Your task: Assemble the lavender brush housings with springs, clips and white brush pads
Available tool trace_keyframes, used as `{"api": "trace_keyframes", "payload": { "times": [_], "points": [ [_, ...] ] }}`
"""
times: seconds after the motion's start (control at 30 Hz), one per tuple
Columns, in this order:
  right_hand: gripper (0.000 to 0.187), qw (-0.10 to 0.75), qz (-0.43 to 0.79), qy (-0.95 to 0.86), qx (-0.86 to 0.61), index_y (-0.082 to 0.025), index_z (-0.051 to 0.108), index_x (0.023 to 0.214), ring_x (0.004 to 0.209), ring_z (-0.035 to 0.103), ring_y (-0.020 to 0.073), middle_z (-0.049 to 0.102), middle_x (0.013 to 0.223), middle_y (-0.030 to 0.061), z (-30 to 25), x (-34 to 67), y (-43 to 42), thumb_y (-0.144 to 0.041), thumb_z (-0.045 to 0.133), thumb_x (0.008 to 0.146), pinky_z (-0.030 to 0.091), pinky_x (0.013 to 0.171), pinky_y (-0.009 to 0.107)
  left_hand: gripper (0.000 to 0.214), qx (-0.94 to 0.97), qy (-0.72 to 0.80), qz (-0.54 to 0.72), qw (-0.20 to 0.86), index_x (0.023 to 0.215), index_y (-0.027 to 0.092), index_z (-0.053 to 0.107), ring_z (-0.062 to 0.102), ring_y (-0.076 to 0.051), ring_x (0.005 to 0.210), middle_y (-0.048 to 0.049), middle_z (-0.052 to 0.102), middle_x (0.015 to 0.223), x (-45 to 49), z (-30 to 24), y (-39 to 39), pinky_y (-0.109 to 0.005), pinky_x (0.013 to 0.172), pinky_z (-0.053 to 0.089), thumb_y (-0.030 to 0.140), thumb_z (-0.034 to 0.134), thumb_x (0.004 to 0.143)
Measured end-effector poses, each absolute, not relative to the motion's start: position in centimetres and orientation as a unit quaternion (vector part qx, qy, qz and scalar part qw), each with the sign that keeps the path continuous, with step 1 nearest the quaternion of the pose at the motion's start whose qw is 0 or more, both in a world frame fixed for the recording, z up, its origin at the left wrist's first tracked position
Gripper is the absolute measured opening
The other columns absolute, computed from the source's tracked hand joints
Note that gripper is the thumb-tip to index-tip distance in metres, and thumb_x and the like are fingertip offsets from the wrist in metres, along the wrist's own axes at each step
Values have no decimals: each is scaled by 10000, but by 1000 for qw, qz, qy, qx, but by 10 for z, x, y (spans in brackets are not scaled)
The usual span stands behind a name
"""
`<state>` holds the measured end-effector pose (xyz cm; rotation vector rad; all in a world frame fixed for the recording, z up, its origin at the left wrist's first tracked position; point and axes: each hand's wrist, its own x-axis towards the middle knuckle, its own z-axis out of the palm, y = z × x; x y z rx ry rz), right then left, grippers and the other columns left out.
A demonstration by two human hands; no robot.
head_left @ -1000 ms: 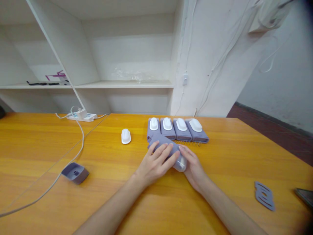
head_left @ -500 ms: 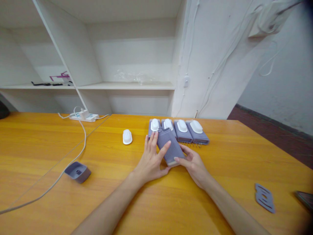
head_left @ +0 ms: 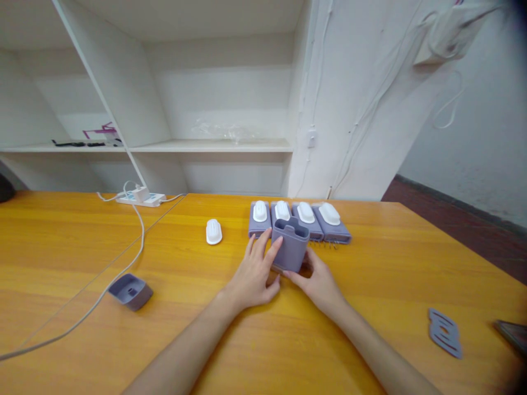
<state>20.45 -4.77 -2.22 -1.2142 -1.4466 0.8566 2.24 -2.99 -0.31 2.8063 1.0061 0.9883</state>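
Note:
A grey-purple plastic holder (head_left: pixel 290 249) is held over the table, tilted so that its open, hollow top shows. My left hand (head_left: pixel 256 271) has its fingers against the holder's left side, the thumb below and apart from it. With thumb and fingers, my right hand (head_left: pixel 321 280) grips the holder's lower right end. Just behind are several similar grey-purple cases (head_left: pixel 259 226) in a row, each with a white ribbed piece (head_left: pixel 306 212) on top. Small metal hooks (head_left: pixel 325 245) show along the front of the right-hand cases.
A loose white ribbed piece (head_left: pixel 213 232) lies left of the row. Farther left sit an open grey-purple cup (head_left: pixel 138 296) and a white cable (head_left: pixel 142 236) from a power strip (head_left: pixel 142 199). At right are a flat slotted plate (head_left: pixel 445 333) and a dark device (head_left: pixel 513 334).
The holder has been turned in my hands from its ribbed flat face to its open top. My right hand has shifted slightly left with it.

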Motion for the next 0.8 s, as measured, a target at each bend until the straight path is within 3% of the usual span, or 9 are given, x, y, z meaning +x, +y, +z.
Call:
{"api": "trace_keyframes", "payload": {
  "times": [0.3, 0.47, 0.6, 0.8],
  "points": [
    [450, 492, 333, -628, -503, -203, 535, 1106, 876, 621, 234, 660, 1011, 56, -17, 204, -52, -252, 681, 683, 472, 814, 386, 796, 888, 303, 345, -16, 1407, 165, 121, 176, -315, 1352, -212, 234, 1425, 25, -5, -32, -580, 1041, 236, 195, 550, 737],
    [399, 506, 218, -660, -511, -224, 550, 1100, 976, 576, 255, 628, 1062, 69, -24, 209, -49, -178, 612, 708, 444, 872, 429, 854, 863, 276, 423, -25, 1407, 153, 59, 235, -321, 1330, -236, 233, 1426, 25, -4, -32, -562, 1017, 286, 287, 590, 753],
    [489, 477, 112, -717, -495, -253, 570, 1094, 1045, 523, 260, 588, 1109, 70, -23, 213, -49, -42, 542, 654, 400, 934, 440, 798, 863, 256, 434, -43, 1393, 155, 134, 369, -288, 1259, -203, 405, 1333, 23, -4, -30, -523, 1002, 333, 328, 594, 764],
    [525, 463, 92, -722, -506, -254, 555, 1109, 1038, 521, 239, 588, 1097, 56, -21, 213, -48, -21, 505, 641, 404, 932, 405, 658, 859, 253, 441, -63, 1344, 147, 248, 508, -227, 1116, -138, 558, 1168, 22, -7, -27, -474, 989, 369, 274, 574, 787]
  ]
}}
